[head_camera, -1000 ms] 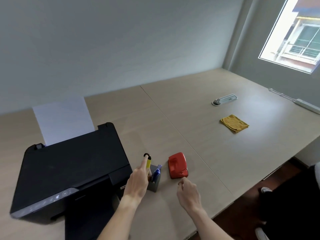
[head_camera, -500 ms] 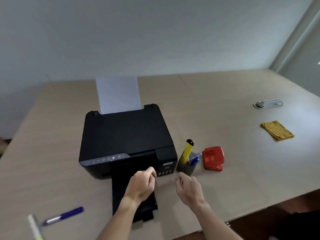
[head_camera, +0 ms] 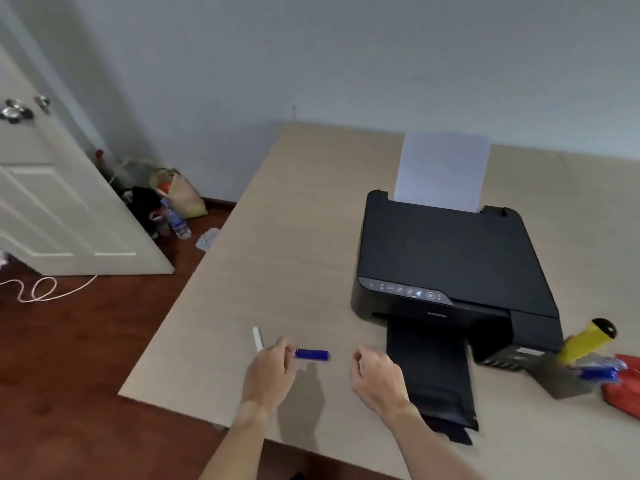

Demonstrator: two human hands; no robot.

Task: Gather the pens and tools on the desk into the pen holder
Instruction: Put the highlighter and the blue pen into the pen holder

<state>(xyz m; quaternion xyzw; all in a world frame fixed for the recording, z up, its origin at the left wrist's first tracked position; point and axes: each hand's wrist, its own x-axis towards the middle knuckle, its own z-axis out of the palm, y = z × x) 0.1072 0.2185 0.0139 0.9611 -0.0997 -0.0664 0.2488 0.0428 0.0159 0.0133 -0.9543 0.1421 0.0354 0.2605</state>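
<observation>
The left hand (head_camera: 268, 370) is over the near left part of the desk (head_camera: 294, 258), its fingers curled around the near end of a blue pen (head_camera: 311, 354); whether the pen is lifted or lying on the wood cannot be told. A white stick (head_camera: 257, 339) lies just beyond the hand's knuckles, partly hidden by them. The right hand (head_camera: 377, 379) hovers beside it, loosely curled and holding nothing, next to the printer's (head_camera: 446, 258) black output tray. The holder (head_camera: 557, 377) stands well apart at the right, by the printer's front corner, with a yellow marker (head_camera: 585, 342) and a blue pen-like item (head_camera: 597, 372) leaning in it. A red object (head_camera: 625, 389) sits just past it.
</observation>
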